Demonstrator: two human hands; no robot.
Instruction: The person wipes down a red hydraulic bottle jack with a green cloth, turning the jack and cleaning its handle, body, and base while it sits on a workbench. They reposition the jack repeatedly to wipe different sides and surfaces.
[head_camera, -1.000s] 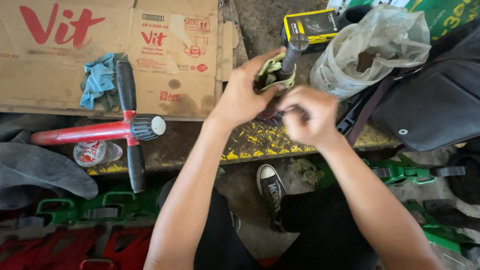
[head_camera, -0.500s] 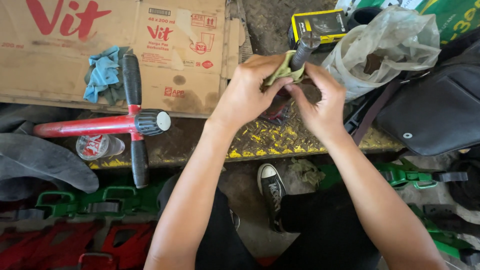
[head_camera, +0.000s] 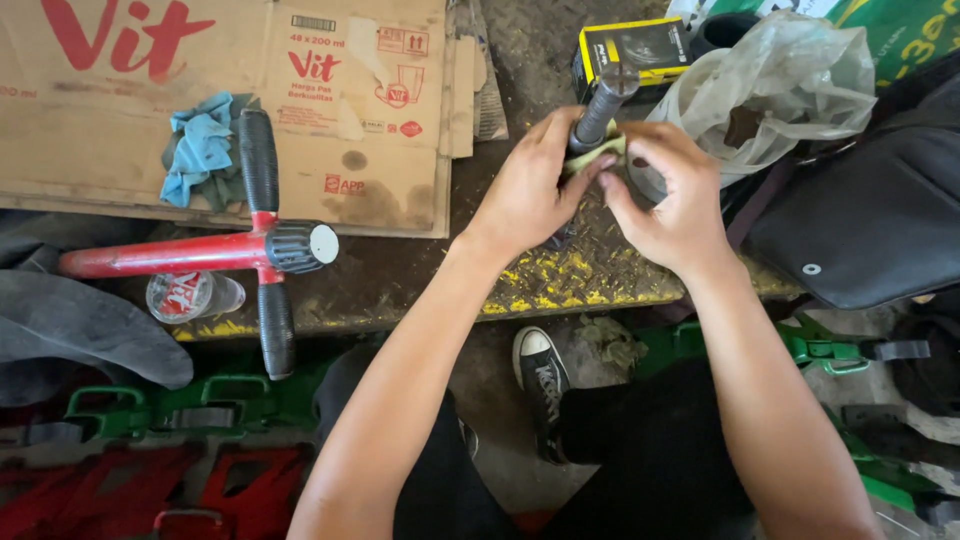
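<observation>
Worn metal step (head_camera: 600, 285) with chipped yellow paint across the middle, flattened cardboard (head_camera: 120, 110) at far left, red pump (head_camera: 200, 252) with black handles lying on it beside a blue rag (head_camera: 200, 145) and a clear cup (head_camera: 190, 296). Left hand (head_camera: 525, 190) and right hand (head_camera: 670, 200) close together at centre, fingers pinching a yellow-green cloth (head_camera: 600, 158) around a dark metal rod (head_camera: 600, 110). Far right: crumpled plastic bag (head_camera: 780, 80), yellow-and-black box (head_camera: 625, 50), black bag (head_camera: 870, 220).
</observation>
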